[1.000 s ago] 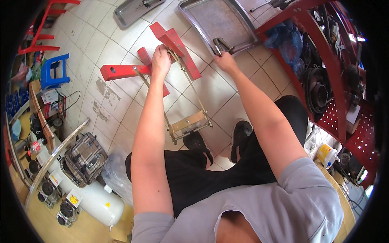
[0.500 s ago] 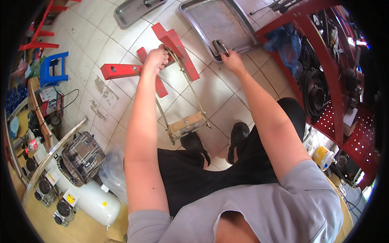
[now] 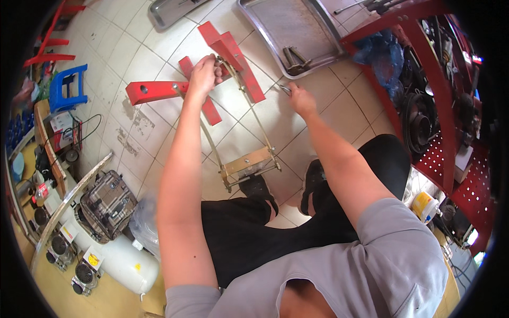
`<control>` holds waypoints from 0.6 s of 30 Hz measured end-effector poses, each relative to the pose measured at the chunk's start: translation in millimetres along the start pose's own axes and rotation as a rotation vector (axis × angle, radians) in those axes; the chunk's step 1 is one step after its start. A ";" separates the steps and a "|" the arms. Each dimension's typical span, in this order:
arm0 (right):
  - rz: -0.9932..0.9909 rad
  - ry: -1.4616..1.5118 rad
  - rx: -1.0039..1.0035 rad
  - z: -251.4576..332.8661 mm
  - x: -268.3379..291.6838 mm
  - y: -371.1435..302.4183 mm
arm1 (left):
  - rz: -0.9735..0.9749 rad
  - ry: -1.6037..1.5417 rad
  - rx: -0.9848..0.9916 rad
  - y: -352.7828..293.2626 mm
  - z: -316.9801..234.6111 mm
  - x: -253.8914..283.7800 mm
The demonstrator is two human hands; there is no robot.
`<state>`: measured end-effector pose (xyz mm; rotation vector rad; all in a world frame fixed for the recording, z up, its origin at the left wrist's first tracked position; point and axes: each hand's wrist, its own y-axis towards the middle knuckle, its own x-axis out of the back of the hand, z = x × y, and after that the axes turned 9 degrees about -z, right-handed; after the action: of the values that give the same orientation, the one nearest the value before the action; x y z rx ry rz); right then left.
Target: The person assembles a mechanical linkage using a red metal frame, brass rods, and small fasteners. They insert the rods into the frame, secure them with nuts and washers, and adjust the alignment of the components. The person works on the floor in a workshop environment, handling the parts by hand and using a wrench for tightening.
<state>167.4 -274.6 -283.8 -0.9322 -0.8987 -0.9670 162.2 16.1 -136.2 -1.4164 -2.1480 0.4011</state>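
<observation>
Beside the tray (image 3: 305,32), the right hand (image 3: 302,99) has come away holding a slim metal piece (image 3: 284,88); the left hand (image 3: 205,77) curls by the red stand (image 3: 251,79), grip unclear.

At eleven o'clock, cannot tell touching from hovering between left hand (image 3: 204,77) and metal-and-wood frame (image 3: 246,160). At one, cannot identify the slim metal piece (image 3: 285,88), partly covered by the right hand (image 3: 302,99). At twelve, lose the large tray (image 3: 297,24) beyond the top edge.

Red stand (image 3: 230,51), trays (image 3: 289,24) on tiles (image 3: 291,135)
</observation>
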 end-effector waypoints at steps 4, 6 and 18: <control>0.005 -0.119 0.049 -5.3 -13.3 7.5 | -0.083 -0.037 -0.039 -3.4 4.1 0.1; 0.006 -0.149 0.069 -5.8 -16.4 9.1 | -0.127 -0.095 -0.123 -7.4 5.2 -4.2; -0.053 -0.122 0.051 -8.4 -19.4 5.5 | -0.155 -0.373 -0.143 -5.5 19.9 -1.3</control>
<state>168.3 -275.7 -305.6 -0.9356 -1.0509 -0.9351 147.0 13.6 -149.9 -1.3186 -2.6137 0.4925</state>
